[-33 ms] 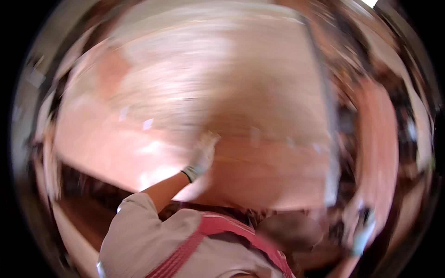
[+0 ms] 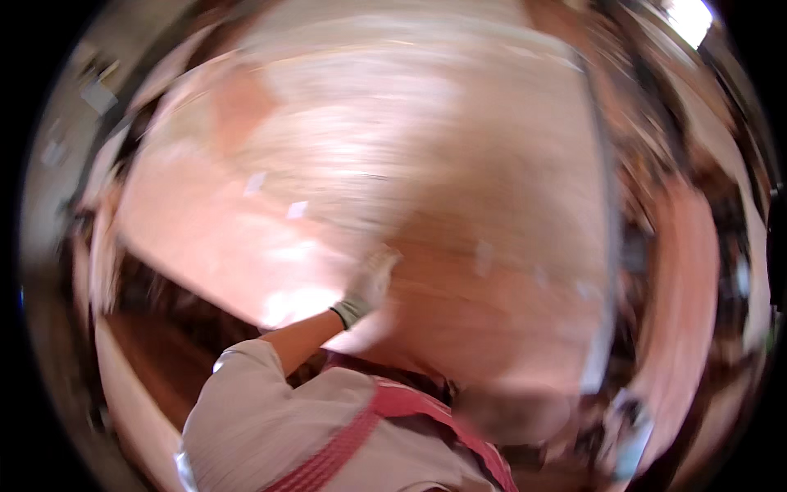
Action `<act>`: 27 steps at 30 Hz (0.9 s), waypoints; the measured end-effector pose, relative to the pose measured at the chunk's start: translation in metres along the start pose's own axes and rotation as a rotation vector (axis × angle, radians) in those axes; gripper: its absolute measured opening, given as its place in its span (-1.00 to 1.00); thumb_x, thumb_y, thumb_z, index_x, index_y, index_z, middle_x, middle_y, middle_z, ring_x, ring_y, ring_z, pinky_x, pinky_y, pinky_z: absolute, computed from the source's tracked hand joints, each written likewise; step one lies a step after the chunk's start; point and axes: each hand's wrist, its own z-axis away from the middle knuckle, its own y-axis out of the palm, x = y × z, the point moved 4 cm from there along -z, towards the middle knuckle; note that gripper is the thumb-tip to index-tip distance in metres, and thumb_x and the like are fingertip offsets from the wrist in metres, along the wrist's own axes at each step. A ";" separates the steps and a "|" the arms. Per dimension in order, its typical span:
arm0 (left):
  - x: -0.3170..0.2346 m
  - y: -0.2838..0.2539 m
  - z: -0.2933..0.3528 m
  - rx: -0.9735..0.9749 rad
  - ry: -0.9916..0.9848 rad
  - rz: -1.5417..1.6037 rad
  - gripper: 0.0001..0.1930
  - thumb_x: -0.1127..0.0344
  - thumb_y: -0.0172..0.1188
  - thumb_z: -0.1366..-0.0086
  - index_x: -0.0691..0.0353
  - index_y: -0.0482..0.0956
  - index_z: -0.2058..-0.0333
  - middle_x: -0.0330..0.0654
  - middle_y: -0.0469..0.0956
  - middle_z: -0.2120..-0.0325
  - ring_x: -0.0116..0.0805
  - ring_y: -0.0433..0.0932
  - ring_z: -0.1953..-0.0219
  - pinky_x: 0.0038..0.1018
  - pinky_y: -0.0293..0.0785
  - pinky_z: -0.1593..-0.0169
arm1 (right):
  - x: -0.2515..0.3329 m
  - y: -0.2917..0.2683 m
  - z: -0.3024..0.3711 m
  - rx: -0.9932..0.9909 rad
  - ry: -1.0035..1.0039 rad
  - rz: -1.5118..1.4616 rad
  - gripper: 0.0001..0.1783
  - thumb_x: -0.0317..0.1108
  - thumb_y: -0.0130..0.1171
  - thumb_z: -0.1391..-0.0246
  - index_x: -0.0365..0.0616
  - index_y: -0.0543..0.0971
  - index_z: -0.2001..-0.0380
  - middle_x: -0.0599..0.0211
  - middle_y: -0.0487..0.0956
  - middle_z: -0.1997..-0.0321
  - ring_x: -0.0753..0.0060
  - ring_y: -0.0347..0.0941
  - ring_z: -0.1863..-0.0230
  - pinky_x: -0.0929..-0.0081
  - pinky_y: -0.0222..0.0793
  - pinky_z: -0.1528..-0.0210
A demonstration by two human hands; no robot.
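Note:
A broad, wood-coloured sheet with a pale, shiny area and a darker shaded half spreads before me. My left hand, in a pale glove with a dark-edged cuff, reaches over its near part. Its fingers look stretched out, and it appears to lie on the surface with nothing held. Small white patches, one white patch among them, dot the sheet in a rough row. Low at the right, beyond the sheet's corner, my gloved right hand is badly blurred. Something small and dark shows at its fingers; its kind is unclear.
A reddish-brown patch marks the sheet's far left. Along the right side runs a straight grey edge. Past it stands a long reddish board-like piece, with dark clutter between. Dark gaps and a brown panel lie at the lower left.
The whole scene has slid right and slightly down in the picture as the view turned. My left hand keeps its place on the sheet; my right hand sits a little lower in the view.

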 end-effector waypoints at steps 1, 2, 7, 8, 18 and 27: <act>0.012 -0.014 0.024 0.005 -0.050 -0.044 -0.56 0.48 -0.07 -0.19 0.25 0.41 -0.08 0.06 0.38 -0.11 0.08 0.29 -0.18 -0.15 0.19 -0.25 | 0.011 0.039 0.006 0.120 0.042 -0.043 -0.53 -0.43 0.03 -0.18 -0.35 0.33 -0.14 0.03 0.48 -0.06 0.19 0.41 -0.08 0.37 0.34 -0.13; 0.024 -0.028 0.052 0.021 -0.146 -0.067 -0.58 0.41 -0.08 -0.25 0.30 0.41 -0.09 0.10 0.40 -0.09 0.01 0.29 -0.19 -0.20 0.14 -0.31 | 0.023 0.084 0.010 0.275 0.057 -0.058 -0.53 -0.42 0.03 -0.17 -0.34 0.34 -0.14 0.03 0.47 -0.06 0.18 0.40 -0.08 0.36 0.35 -0.12; 0.016 -0.040 0.108 -0.027 -0.248 0.036 -0.55 0.43 -0.09 -0.24 0.28 0.34 -0.13 0.00 0.36 -0.13 -0.02 0.28 -0.22 -0.21 0.15 -0.30 | 0.085 0.263 0.074 0.916 -0.025 0.097 -0.51 -0.37 0.06 -0.11 -0.29 0.35 -0.12 0.04 0.45 -0.08 0.14 0.40 -0.09 0.32 0.35 -0.11; 0.015 -0.053 0.113 -0.028 -0.215 0.082 -0.57 0.44 -0.08 -0.25 0.25 0.36 -0.12 -0.03 0.37 -0.12 -0.04 0.28 -0.22 -0.22 0.16 -0.29 | 0.095 0.288 0.090 1.006 -0.054 0.136 -0.50 -0.36 0.07 -0.10 -0.28 0.36 -0.12 0.04 0.45 -0.08 0.13 0.39 -0.09 0.31 0.35 -0.11; 0.146 -0.148 0.227 -0.342 -0.190 -0.152 -0.62 0.46 -0.07 -0.27 0.17 0.42 -0.08 -0.06 0.45 -0.02 -0.07 0.42 -0.06 -0.07 0.30 -0.18 | 0.137 0.434 0.228 1.552 -0.331 0.583 -0.46 -0.27 0.13 0.01 -0.17 0.39 -0.08 0.05 0.41 -0.11 0.04 0.38 -0.10 0.23 0.36 -0.09; 0.333 -0.175 0.387 0.052 -0.842 0.742 -0.41 0.10 0.21 -0.24 0.38 0.33 -0.10 0.13 0.45 -0.01 -0.03 0.41 -0.10 -0.32 0.31 -0.15 | 0.183 0.457 0.362 1.724 -0.482 0.872 -0.33 -0.19 0.20 0.13 -0.03 0.37 -0.13 0.11 0.37 -0.14 0.02 0.35 -0.14 0.22 0.37 -0.09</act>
